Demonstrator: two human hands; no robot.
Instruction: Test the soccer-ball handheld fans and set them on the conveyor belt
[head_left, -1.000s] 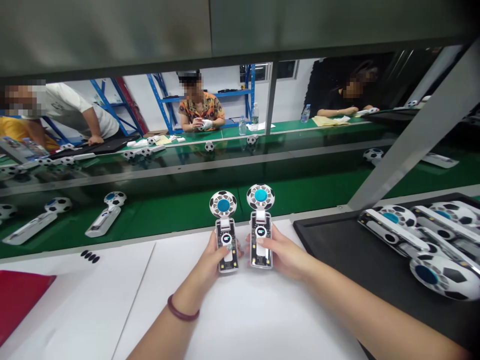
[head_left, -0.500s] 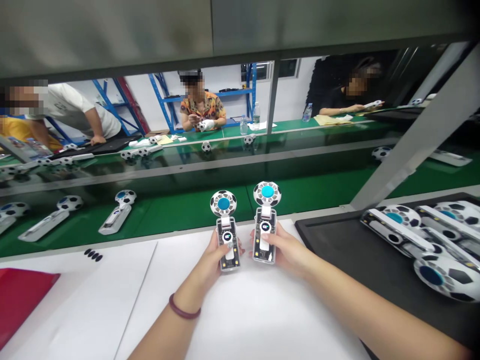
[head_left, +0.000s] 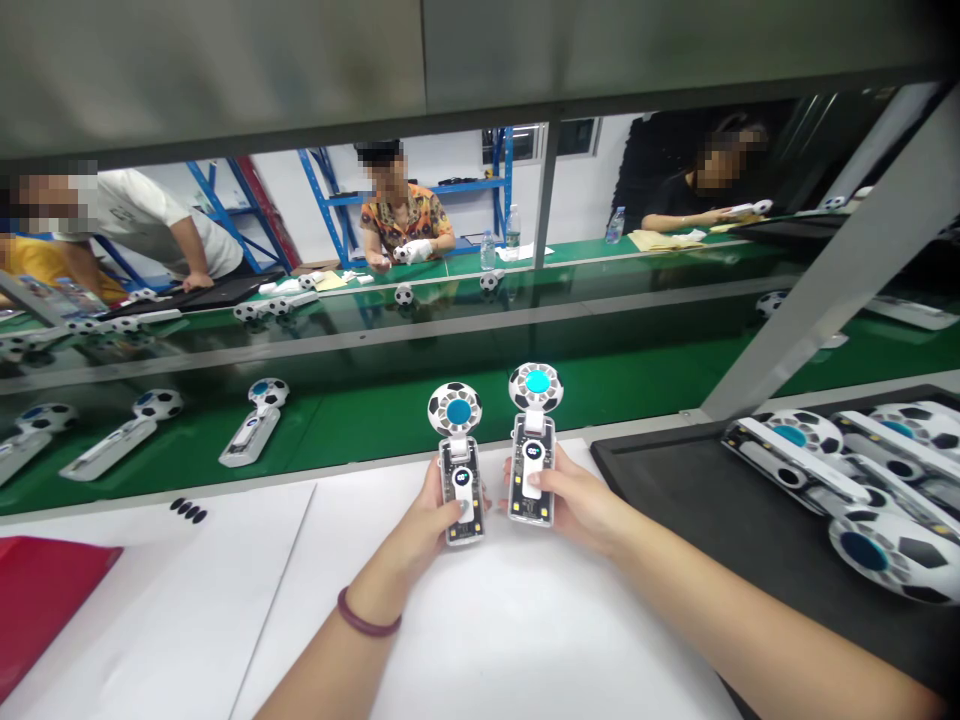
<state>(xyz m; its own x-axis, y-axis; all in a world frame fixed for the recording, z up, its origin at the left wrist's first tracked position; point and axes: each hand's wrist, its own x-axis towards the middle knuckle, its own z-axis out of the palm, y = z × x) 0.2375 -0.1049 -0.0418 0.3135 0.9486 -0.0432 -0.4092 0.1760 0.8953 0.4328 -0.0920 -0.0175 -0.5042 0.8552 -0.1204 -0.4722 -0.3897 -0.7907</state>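
The left hand [head_left: 416, 530] clamps the left fan [head_left: 459, 470] by its clear handle, and the right hand [head_left: 577, 508] clamps the right fan [head_left: 532, 450] the same way, fingers closed on each. Both long axes point away from the person, the fans just apart, over the far edge of the white sheet [head_left: 480, 640].

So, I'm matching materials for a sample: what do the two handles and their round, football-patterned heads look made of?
The left handle in the left hand and the right handle in the right hand look like clear, glossy plastic: dark parts show through. The left head and right head look like smooth moulded plastic, though the surface could be coated.
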